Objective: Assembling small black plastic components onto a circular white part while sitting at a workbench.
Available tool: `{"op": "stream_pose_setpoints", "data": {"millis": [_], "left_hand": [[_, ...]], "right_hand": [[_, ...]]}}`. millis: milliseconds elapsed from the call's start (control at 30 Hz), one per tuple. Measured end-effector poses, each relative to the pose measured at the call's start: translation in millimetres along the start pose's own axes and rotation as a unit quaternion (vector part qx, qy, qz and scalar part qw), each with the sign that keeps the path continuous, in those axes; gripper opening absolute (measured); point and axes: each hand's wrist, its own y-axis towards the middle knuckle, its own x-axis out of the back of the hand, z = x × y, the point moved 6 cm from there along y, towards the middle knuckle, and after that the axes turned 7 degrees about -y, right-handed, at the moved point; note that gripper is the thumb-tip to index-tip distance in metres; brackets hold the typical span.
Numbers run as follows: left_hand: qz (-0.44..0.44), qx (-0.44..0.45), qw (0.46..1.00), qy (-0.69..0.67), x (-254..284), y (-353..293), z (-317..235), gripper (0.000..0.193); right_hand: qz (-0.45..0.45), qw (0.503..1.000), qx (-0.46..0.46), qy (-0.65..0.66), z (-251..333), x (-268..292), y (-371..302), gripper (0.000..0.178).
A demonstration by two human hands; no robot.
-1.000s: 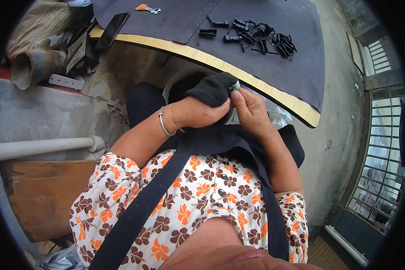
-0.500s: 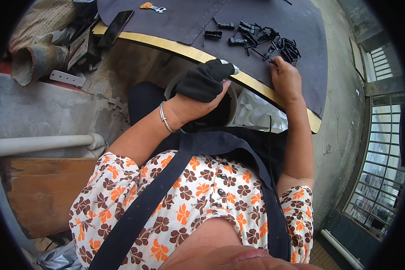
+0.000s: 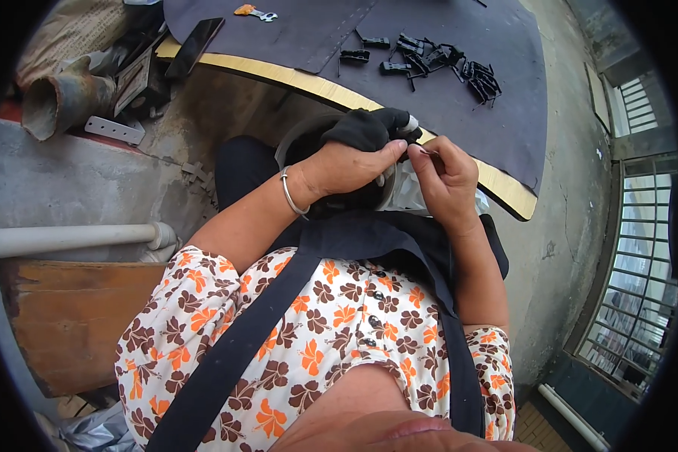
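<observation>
My left hand (image 3: 343, 162) is closed, its bare thumb pressed forward, and a silver bangle circles the wrist. Black cloth (image 3: 361, 129) covers its fingers, with a whitish patch at the fingertip end. Opposite it, my right hand (image 3: 452, 181) is closed in a pinch, fingertips meeting the left thumb just off the table's near edge. Between the two hands is a small black part (image 3: 413, 136), mostly hidden by the fingers. Several similar black clip-like parts (image 3: 429, 56), some with thin prongs, lie in a loose pile on the dark table covering.
The table (image 3: 294, 45) has a pale yellow curved edge (image 3: 301, 77). On it lie a phone-like dark slab (image 3: 194, 49) and a small metal tool with an orange end (image 3: 256, 12). A dark round bucket (image 3: 301, 135) stands below my hands. A rusty pipe piece (image 3: 60, 102) rests at left.
My right hand has drawn back from the pile toward my left hand, bringing a black part with it. My left hand has shifted slightly right, and the hands now meet.
</observation>
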Motion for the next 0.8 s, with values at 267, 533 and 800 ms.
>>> {"op": "stream_pose_setpoints", "data": {"millis": [267,533,800], "left_hand": [[0.023,0.12,0.991,-0.061,-1,-12,0,0.022],[-0.018,-0.066,0.986,0.152,0,-11,-20,0.021],[0.012,-0.135,0.952,0.274,-9,-21,-22,0.015]], "right_hand": [[0.085,0.961,-0.163,0.205,-9,-9,0,0.025],[0.091,0.987,-0.128,0.037,-5,-16,-7,0.027],[0.084,0.953,-0.204,0.209,-25,-41,-16,0.028]]}}
